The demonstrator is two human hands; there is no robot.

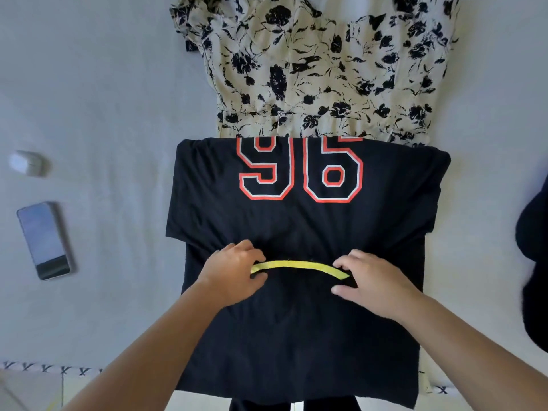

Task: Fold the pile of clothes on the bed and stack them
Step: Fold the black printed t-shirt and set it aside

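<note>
Pinching yellow collar (299, 266), left hand (234, 274), right hand (370, 283), black "96" jersey (296, 221) partly folded

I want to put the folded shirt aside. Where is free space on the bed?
Bare sheet lies left of the floral dress, above the phone. The middle is crowded: the black shirt overlaps the dress.

black 96 shirt (296, 221) folded, overlapping floral dress (320, 69)
</note>
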